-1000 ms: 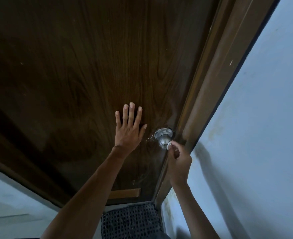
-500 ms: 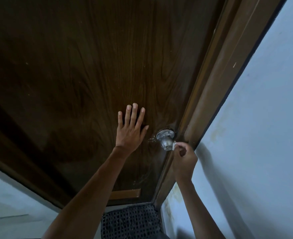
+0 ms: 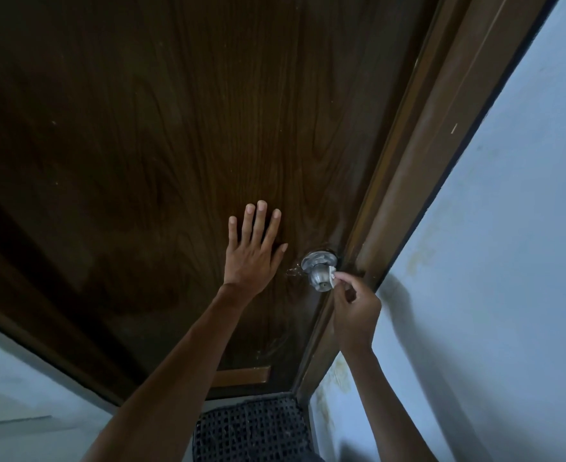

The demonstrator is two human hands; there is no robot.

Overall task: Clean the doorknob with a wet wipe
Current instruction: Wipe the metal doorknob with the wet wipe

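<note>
A round silver doorknob [image 3: 319, 274] sticks out of the dark wooden door [image 3: 161, 155] near its right edge. My right hand [image 3: 355, 311] pinches a small folded white wet wipe [image 3: 332, 277] between thumb and fingers and holds it against the knob's right side. My left hand [image 3: 253, 251] lies flat on the door just left of the knob, fingers straight and spread, pointing up.
The brown door frame [image 3: 418, 181] runs diagonally right of the knob, with a pale blue wall [image 3: 508, 261] beyond it. A dark woven mat [image 3: 251, 428] lies on the floor at the door's foot. Pale wall shows at lower left.
My right hand has carried the wipe from the knob's lower front round to its right side. The left hand stays flat on the door.
</note>
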